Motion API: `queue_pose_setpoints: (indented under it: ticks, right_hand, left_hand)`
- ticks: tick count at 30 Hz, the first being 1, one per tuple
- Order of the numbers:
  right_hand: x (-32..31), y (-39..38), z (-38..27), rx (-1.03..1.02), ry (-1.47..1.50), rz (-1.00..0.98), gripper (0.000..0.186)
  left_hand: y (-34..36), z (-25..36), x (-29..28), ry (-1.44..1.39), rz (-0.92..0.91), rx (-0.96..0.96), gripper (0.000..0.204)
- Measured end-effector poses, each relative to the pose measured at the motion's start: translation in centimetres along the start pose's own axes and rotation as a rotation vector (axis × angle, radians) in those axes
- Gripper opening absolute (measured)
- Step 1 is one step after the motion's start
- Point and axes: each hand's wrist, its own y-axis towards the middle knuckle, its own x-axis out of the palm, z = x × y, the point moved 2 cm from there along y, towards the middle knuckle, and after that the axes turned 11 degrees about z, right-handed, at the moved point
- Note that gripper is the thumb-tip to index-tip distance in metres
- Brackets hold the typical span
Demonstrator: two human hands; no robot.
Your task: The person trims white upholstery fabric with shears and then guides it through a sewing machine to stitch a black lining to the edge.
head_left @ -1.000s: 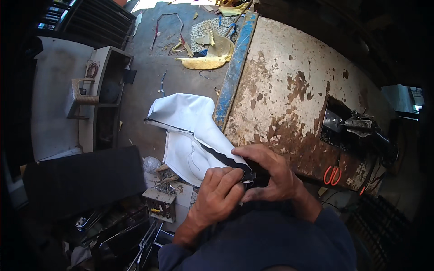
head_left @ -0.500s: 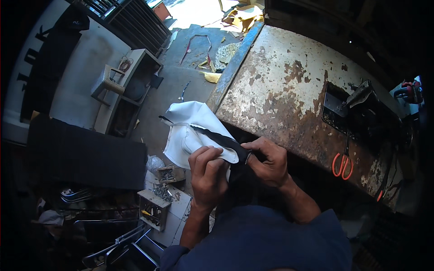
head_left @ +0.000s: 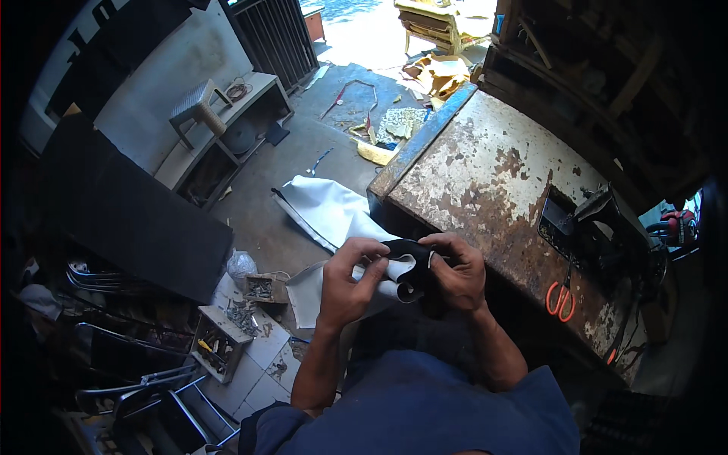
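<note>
A piece of white sheet material (head_left: 330, 206), perhaps vinyl or cloth, is folded and hangs in front of me. Its near edge curls over in rolled folds. A black strip (head_left: 409, 249) runs along that edge between my hands. My left hand (head_left: 350, 280) pinches the folded white edge and the strip between thumb and fingers. On the other side, my right hand (head_left: 458, 267) is closed on the end of the black strip, close to the curled white corner. The dark part below the strip blends into shadow, so its extent is hidden.
To the right stands a worn worktable (head_left: 470, 174) with peeling paint. Orange-handled scissors (head_left: 561, 300) lie on it beside a dark sewing machine (head_left: 610, 227). Boxes of small hardware (head_left: 220, 345) sit at lower left, near metal-framed chairs (head_left: 182, 402). A woven stool (head_left: 201, 110) rests on a shelf.
The white material has been turned and folded, so its near edge now curls between my hands. My left hand has shifted its grip. The view has tilted up, showing more of the far doorway.
</note>
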Motion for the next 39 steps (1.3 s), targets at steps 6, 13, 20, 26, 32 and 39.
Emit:
queue_pose_setpoints:
  ticks: [6, 13, 20, 26, 32, 39]
  right_hand:
    - [0.1, -0.6, 0.1, 0.047, 0.021, 0.042, 0.024]
    - [-1.0, -1.2, 0.5, 0.177, 0.005, 0.007, 0.025]
    - [-1.6, -1.4, -2.8, -0.242, -0.33, 0.071, 0.031]
    - [-3.9, -2.2, -0.9, -0.143, -0.428, 0.152, 0.025]
    - [-7.3, -2.9, 0.2, 0.161, -0.282, 0.152, 0.022]
    - [-8.3, -1.7, 0.2, 0.013, -0.396, 0.191, 0.015]
  left_hand:
    - [0.7, -0.8, 1.1, 0.106, -0.105, 0.129, 0.022]
    - [0.8, -0.8, 2.9, 0.27, -0.091, 0.311, 0.015]
    - [0.3, -1.2, 5.6, 0.376, -0.034, 0.47, 0.027]
    - [1.5, -1.2, 7.6, 0.409, -0.156, 0.559, 0.032]
    - [2.3, -0.8, 9.9, 0.412, -0.432, 0.614, 0.03]
    - [-0.2, -2.9, 10.4, 0.398, -0.172, 0.51, 0.018]
